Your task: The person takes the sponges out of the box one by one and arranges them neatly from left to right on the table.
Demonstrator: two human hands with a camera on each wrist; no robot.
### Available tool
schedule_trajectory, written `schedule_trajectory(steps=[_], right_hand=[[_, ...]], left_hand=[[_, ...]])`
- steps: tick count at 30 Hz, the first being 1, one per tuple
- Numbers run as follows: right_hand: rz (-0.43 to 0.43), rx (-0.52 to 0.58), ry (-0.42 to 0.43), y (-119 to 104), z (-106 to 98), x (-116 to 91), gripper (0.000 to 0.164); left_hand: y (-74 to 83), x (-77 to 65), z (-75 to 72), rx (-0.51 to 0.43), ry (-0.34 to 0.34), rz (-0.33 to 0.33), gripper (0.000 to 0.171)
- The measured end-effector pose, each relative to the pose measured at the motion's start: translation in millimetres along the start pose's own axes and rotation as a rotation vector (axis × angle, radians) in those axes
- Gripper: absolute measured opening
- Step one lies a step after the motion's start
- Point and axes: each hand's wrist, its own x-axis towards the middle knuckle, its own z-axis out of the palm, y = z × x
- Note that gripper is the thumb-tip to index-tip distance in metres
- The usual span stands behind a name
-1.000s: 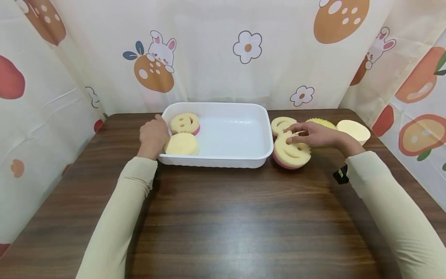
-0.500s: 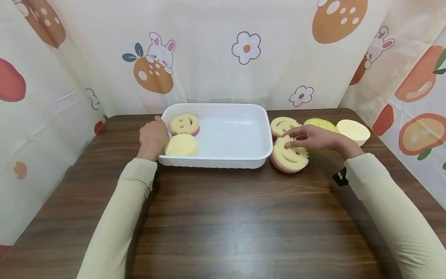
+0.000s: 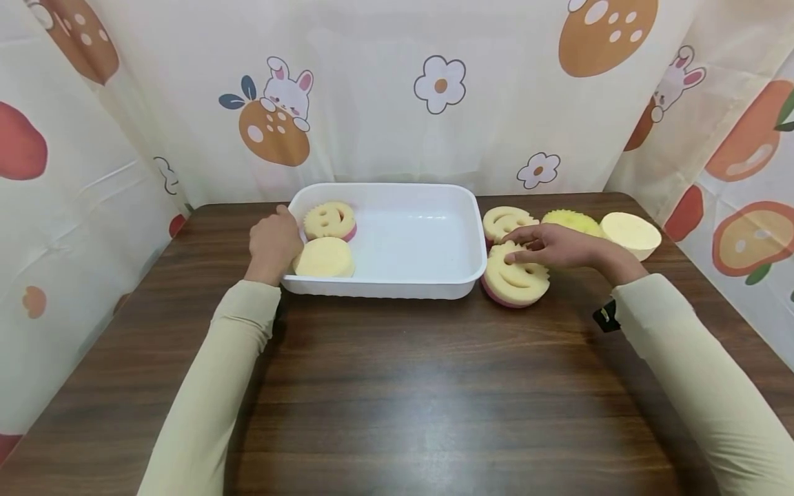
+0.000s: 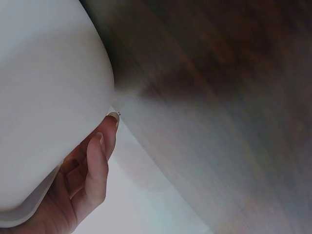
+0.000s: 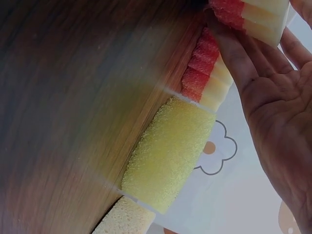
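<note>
At the left end of a white tray (image 3: 381,288), my left hand (image 3: 275,241) grips the side wall. In the left wrist view its fingers (image 4: 97,165) curl against the tray's outside, below the rim. My right hand (image 3: 561,246) holds a round smiley-face sponge (image 3: 516,284), cream on top and pink-red below, just outside the tray's right end. Thumb and fingers are on the sponge's far edge, partly covering it. In the right wrist view the sponge (image 5: 265,19) appears at the top, between fingers and thumb. Inside the tray lie another smiley sponge (image 3: 327,219) and a plain round sponge (image 3: 324,258).
Behind the held sponge lies another smiley sponge (image 3: 505,220). Further right are a scalloped yellow sponge (image 3: 572,220) and a pale oval sponge (image 3: 631,233). All are on the dark wooden table (image 3: 397,386). A printed curtain (image 3: 378,117) stands behind the table and at both sides.
My right hand and the smiley sponge have shifted slightly left and nearer between the first and second frames. Since then they look still. The left hand stays on the tray.
</note>
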Motion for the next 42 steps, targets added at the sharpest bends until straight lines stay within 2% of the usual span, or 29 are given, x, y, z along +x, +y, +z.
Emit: schedule_trajectory(steps=[12, 22, 42], right_hand=[[-0.012, -0.018, 0.011, -0.8, -0.2, 0.3, 0.05], [-0.038, -0.06, 0.023, 0.5, 3.5, 3.3, 0.041], [-0.044, -0.091, 0.019, -4.9, 8.3, -1.1, 0.047]], left_hand=[[3.0, -0.2, -2.9, 0.008, 0.001, 0.002, 0.048], [3.0, 0.0, -2.6, 0.017, -0.002, 0.011, 0.049], [1.4, -1.8, -1.0, 0.006, -0.009, 0.0, 0.046]])
